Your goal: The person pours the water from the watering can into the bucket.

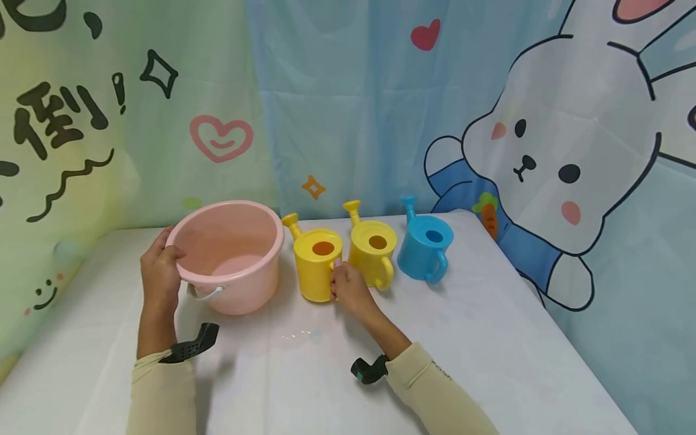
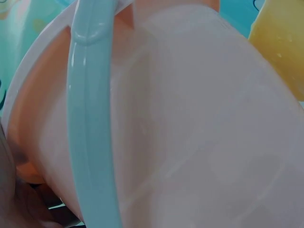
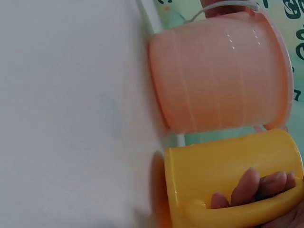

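Observation:
A pink bucket [image 1: 244,296] with a pale handle [image 2: 92,118] stands on the left, tipped slightly toward me. My left hand [image 1: 160,266] grips its rim from the left side, thumb over the edge. Just right of the bucket is a yellow watering can [image 1: 311,272], its spout pointing up and back. My right hand [image 1: 350,287] holds this can by its handle; in the right wrist view the fingers [image 3: 247,185] curl through the handle loop. A second yellow watering can [image 1: 372,248] and a blue watering can [image 1: 421,251] stand in a row farther right.
The white table [image 1: 304,386] carries a few water drops [image 1: 296,335] in front of the bucket. A printed curtain [image 1: 348,121] with a rabbit hangs behind the table's back edge and down the right side.

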### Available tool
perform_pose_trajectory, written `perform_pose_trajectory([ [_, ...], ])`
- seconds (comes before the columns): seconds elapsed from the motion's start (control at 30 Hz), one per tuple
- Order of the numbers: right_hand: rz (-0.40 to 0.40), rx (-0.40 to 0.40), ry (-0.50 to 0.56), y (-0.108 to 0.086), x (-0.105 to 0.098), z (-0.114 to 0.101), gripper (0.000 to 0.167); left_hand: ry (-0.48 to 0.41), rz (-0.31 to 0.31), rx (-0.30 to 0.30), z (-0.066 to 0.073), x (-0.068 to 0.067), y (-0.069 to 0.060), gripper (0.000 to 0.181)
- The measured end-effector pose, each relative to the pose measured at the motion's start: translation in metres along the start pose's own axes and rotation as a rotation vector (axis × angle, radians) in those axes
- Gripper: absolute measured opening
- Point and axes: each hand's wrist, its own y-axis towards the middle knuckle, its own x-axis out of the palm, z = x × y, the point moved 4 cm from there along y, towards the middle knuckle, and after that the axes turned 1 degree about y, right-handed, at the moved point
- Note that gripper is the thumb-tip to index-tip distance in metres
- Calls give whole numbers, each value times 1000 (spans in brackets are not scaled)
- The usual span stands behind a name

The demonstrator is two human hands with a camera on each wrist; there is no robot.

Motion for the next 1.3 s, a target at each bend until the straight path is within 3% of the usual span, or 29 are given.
perform_pose_trajectory([
  [0.23,-56,1,-40,-6,1,6,47,-6,2,10,3,-1,-1,57],
  [0.47,-218,12,-119,-4,-5,11,51,-32,8,16,5,-2,-1,57],
  [0.63,-279,-6,-141,0,-10,12,52,-31,10,22,6,-1,0,57],
  [0.93,-257,-63,-84,-2,-11,17,51,5,16,3,6,3,1,55],
  [1.3,-251,-44,-101,-9,-6,10,49,13,10,-5,0,-1,0,56],
])
